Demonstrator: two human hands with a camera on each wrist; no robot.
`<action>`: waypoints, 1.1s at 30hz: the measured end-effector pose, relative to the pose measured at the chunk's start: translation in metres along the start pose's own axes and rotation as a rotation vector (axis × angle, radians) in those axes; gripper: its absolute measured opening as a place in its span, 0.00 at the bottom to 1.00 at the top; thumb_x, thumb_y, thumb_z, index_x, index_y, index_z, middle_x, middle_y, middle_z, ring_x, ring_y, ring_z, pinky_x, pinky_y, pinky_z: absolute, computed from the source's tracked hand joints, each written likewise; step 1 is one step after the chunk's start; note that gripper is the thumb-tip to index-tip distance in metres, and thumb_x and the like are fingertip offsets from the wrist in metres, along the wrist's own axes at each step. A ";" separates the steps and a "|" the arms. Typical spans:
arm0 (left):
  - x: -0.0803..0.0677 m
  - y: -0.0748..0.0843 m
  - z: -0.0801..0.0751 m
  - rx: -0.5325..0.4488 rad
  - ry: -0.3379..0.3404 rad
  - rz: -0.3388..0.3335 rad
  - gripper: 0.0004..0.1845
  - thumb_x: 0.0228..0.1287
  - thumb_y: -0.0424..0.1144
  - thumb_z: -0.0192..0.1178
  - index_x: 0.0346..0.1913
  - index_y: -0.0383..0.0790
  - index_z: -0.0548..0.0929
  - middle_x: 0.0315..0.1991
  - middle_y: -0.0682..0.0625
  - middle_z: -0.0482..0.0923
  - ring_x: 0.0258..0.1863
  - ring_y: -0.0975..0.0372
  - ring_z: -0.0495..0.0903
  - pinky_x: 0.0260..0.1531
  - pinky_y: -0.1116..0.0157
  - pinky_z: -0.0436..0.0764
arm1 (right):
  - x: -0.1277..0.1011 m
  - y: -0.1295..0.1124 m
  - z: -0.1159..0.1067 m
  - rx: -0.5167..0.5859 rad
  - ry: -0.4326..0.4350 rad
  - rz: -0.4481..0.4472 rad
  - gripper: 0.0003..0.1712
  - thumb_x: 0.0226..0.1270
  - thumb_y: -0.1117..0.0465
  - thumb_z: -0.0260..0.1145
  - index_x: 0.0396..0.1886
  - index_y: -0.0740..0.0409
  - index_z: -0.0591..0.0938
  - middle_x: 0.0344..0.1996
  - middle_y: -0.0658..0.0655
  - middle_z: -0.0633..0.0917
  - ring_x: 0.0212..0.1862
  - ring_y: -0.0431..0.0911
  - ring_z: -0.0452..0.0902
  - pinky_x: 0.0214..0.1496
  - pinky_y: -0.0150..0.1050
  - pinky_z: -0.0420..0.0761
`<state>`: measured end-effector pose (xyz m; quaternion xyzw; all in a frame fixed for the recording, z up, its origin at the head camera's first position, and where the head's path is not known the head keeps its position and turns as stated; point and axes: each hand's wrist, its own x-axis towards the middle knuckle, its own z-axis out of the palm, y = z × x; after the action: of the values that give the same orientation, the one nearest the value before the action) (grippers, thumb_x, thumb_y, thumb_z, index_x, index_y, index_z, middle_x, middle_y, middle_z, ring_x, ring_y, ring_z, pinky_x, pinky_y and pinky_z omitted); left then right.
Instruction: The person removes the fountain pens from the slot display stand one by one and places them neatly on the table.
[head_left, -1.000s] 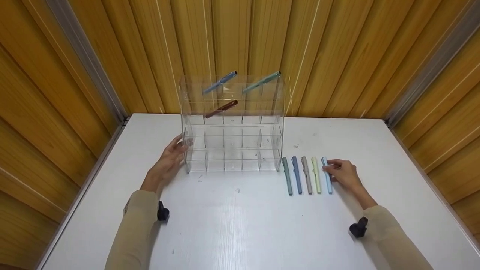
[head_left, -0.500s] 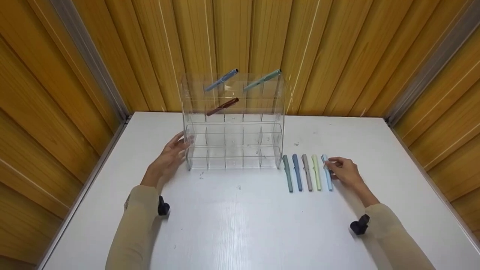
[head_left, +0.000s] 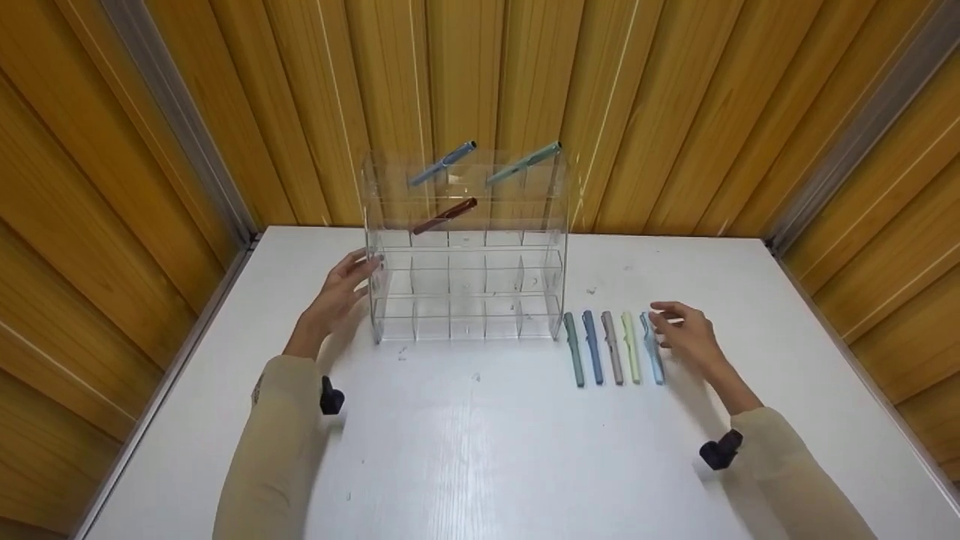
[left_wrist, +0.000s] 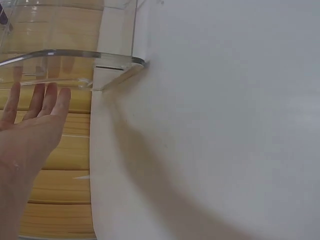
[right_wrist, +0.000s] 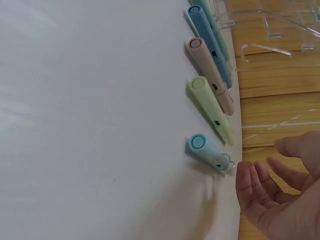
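The right hand (head_left: pixel 688 336) hovered with its fingers loosely spread and holding nothing, just beside the pale blue capped plastic pen (head_left: pixel 652 349), the rightmost of five lying side by side on the white worktop (head_left: pixel 480 450). Its neighbours were a light green pen (head_left: pixel 631 348), a beige pen (head_left: pixel 612 347), a mid-blue pen (head_left: pixel 592 347) and a grey-green pen (head_left: pixel 574 349). The left hand (head_left: pixel 339 297) was flat and open, its fingertips at the left wall of the clear acrylic tiered pen rack (head_left: pixel 465 247). The pale blue pen looked light, stiff and smooth, likely to roll; a pinch across the mid-barrel would probably suit it best. The rack seemed rigid but light enough to slide if pushed. Its clear dividers were hard to separate, so which compartments held the three pens already slotted near the top could not be told exactly. Whether the left fingertips actually touched the acrylic was unclear from either view.
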<state>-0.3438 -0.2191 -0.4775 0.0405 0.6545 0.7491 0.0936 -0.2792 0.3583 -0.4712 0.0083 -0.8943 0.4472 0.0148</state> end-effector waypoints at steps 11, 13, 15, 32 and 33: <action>-0.007 -0.009 -0.006 0.040 0.012 -0.041 0.38 0.81 0.50 0.55 0.84 0.46 0.52 0.82 0.42 0.58 0.84 0.52 0.53 0.83 0.44 0.51 | 0.009 -0.065 0.025 0.132 -0.078 -0.107 0.24 0.82 0.57 0.60 0.67 0.67 0.78 0.56 0.72 0.81 0.42 0.32 0.84 0.44 0.27 0.87; -0.010 -0.010 -0.008 0.049 0.006 -0.037 0.39 0.81 0.51 0.56 0.84 0.47 0.52 0.82 0.43 0.59 0.84 0.52 0.52 0.83 0.43 0.52 | 0.014 -0.079 0.033 0.159 -0.102 -0.122 0.23 0.82 0.57 0.61 0.67 0.66 0.79 0.56 0.71 0.82 0.44 0.37 0.85 0.45 0.27 0.87; -0.011 -0.010 -0.010 0.054 -0.006 -0.030 0.40 0.81 0.51 0.56 0.85 0.46 0.51 0.82 0.42 0.58 0.84 0.52 0.51 0.83 0.43 0.52 | 0.020 -0.095 0.042 0.172 -0.115 -0.149 0.23 0.81 0.58 0.62 0.67 0.66 0.79 0.55 0.70 0.83 0.45 0.40 0.86 0.45 0.28 0.87; -0.015 -0.016 -0.009 0.039 -0.026 0.017 0.36 0.83 0.47 0.53 0.85 0.45 0.51 0.83 0.40 0.56 0.84 0.48 0.51 0.82 0.41 0.53 | 0.045 -0.180 0.111 0.372 -0.123 -0.280 0.21 0.79 0.60 0.65 0.65 0.64 0.81 0.53 0.62 0.84 0.50 0.55 0.85 0.45 0.30 0.88; -0.014 -0.016 -0.009 0.040 -0.026 0.019 0.36 0.83 0.47 0.53 0.85 0.45 0.51 0.83 0.40 0.56 0.84 0.48 0.52 0.82 0.41 0.53 | 0.047 -0.184 0.114 0.401 -0.116 -0.282 0.21 0.79 0.61 0.65 0.65 0.64 0.81 0.53 0.61 0.84 0.51 0.56 0.84 0.45 0.31 0.89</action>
<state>-0.3303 -0.2284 -0.4933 0.0581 0.6677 0.7361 0.0943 -0.3230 0.1566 -0.3911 0.1613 -0.7772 0.6078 0.0239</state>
